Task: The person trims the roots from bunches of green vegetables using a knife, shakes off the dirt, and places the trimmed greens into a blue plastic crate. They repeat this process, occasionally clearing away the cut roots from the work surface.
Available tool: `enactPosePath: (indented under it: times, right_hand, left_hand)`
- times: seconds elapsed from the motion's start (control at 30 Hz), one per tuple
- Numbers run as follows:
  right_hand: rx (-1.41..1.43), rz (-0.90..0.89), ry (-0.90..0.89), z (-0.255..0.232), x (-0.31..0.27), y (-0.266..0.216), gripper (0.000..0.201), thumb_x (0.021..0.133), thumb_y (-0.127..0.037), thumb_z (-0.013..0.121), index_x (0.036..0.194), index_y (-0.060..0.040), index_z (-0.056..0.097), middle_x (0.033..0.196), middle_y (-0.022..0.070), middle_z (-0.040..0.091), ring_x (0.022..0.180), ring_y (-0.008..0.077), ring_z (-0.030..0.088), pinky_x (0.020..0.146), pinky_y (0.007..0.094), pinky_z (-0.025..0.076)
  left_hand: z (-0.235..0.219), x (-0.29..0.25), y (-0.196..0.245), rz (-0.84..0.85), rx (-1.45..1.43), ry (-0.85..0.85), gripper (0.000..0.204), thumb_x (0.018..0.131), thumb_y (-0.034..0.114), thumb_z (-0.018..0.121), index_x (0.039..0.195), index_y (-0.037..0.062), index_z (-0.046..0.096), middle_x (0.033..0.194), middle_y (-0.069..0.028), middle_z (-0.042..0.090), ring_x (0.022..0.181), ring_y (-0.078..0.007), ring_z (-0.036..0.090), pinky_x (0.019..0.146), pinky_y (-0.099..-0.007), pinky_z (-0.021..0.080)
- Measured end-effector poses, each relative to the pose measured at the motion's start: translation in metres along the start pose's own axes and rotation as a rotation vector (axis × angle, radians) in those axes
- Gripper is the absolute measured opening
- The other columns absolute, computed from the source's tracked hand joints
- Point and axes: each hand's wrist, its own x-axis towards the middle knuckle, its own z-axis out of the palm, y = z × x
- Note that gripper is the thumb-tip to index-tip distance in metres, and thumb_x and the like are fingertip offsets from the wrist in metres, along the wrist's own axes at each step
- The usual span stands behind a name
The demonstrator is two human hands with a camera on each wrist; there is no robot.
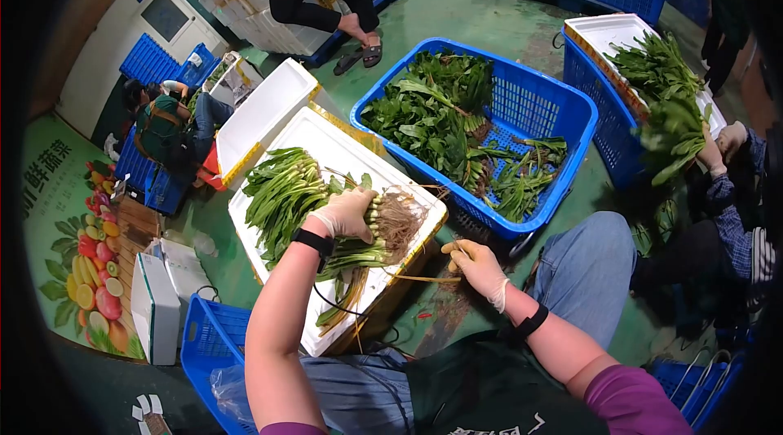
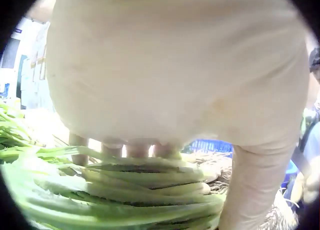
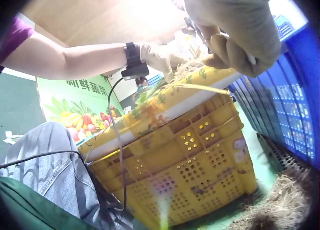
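Note:
My gloved left hand grips a bunch of long leafy greens near the roots. In the left wrist view its fingers reach over the pale stems, the thumb down on the near side. The greens lie on a white foam lid. My gloved right hand is off the box's near right edge with fingers curled; I cannot tell whether it holds anything. A thin yellow strip runs from the greens toward it, and its end lies below the fingers in the right wrist view.
A yellow crate stands under the white lid. Beyond it, a blue basket holds more greens. At right, another person's gloved hand holds greens. Loose roots lie on the floor. A black cable hangs from my left wrist.

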Motion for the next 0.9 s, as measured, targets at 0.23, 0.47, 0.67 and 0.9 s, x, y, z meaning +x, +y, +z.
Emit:
enactPosePath:
  times: [0.23, 0.47, 0.67, 0.9]
  right_hand:
    - [0.079, -0.007, -0.020, 0.003, -0.001, 0.010, 0.024, 0.099, -0.016, 0.054, 0.113, -0.0035, 0.070, 0.079, 0.0049, 0.069, 0.075, 0.0116, 0.064, 0.072, 0.0290, 0.052]
    - [-0.002, -0.061, -0.019, 0.003, 0.003, 0.017, 0.028, 0.095, -0.014, 0.055, 0.113, -0.0013, 0.071, 0.084, 0.0073, 0.072, 0.079, 0.0135, 0.067, 0.078, 0.0287, 0.052]
    - [0.003, 0.028, -0.022, -0.002, -0.006, 0.003, 0.029, 0.095, -0.016, 0.055, 0.113, 0.0007, 0.071, 0.084, 0.0071, 0.073, 0.081, 0.0140, 0.067, 0.079, 0.0281, 0.051]
    - [0.039, -0.007, -0.011, -0.007, 0.000, 0.013, 0.028, 0.094, -0.015, 0.055, 0.112, -0.0003, 0.071, 0.084, 0.0067, 0.073, 0.080, 0.0135, 0.067, 0.080, 0.0274, 0.050]
  left_hand:
    - [0.019, -0.015, -0.006, 0.026, 0.015, 0.157, 0.093, 0.061, 0.040, 0.088, 0.140, 0.0069, 0.053, 0.132, -0.0300, 0.055, 0.130, -0.0497, 0.045, 0.113, -0.0531, 0.036]
    - [0.023, -0.027, -0.008, 0.055, 0.061, 0.206, 0.085, 0.062, 0.023, 0.084, 0.138, 0.0075, 0.050, 0.122, -0.0206, 0.064, 0.120, -0.0404, 0.056, 0.102, -0.0497, 0.045]
    - [0.040, -0.042, -0.007, 0.150, 0.173, 0.503, 0.066, 0.067, 0.022, 0.083, 0.126, 0.0092, 0.056, 0.113, -0.0152, 0.067, 0.117, -0.0364, 0.058, 0.098, -0.0487, 0.046]
    - [0.027, -0.044, 0.004, 0.005, 0.229, 0.349, 0.058, 0.067, 0.034, 0.085, 0.117, 0.0104, 0.065, 0.105, -0.0133, 0.069, 0.109, -0.0329, 0.063, 0.090, -0.0477, 0.046]
